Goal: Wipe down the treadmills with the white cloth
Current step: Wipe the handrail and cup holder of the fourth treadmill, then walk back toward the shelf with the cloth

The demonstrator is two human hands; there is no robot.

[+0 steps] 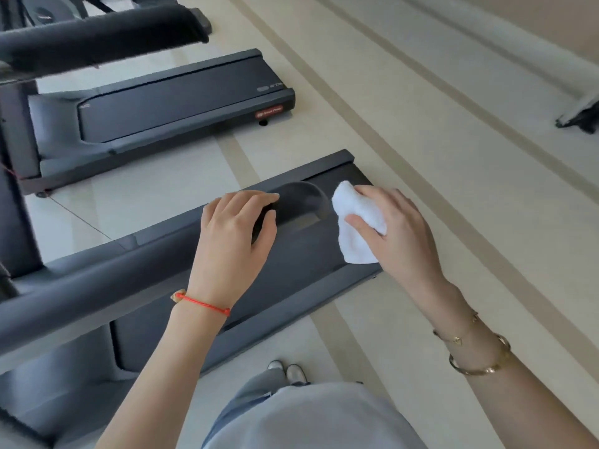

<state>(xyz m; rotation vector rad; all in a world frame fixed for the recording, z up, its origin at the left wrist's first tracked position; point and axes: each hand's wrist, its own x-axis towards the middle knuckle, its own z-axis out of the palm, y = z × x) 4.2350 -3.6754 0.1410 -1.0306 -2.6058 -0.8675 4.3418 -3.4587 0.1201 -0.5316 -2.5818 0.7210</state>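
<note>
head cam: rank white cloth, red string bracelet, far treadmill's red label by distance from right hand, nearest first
1. white cloth, held in the right hand itself.
2. red string bracelet, on the left wrist, lower left of that hand.
3. red label, on the far treadmill, upper left.

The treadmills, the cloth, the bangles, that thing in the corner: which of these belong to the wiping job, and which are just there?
Part of the job:
- white cloth, held in the right hand
- near treadmill's handrail, its end gripped by the left hand
- far treadmill

Just there:
- red string bracelet
- gold bangles
- equipment base at the far right
- shoes
</note>
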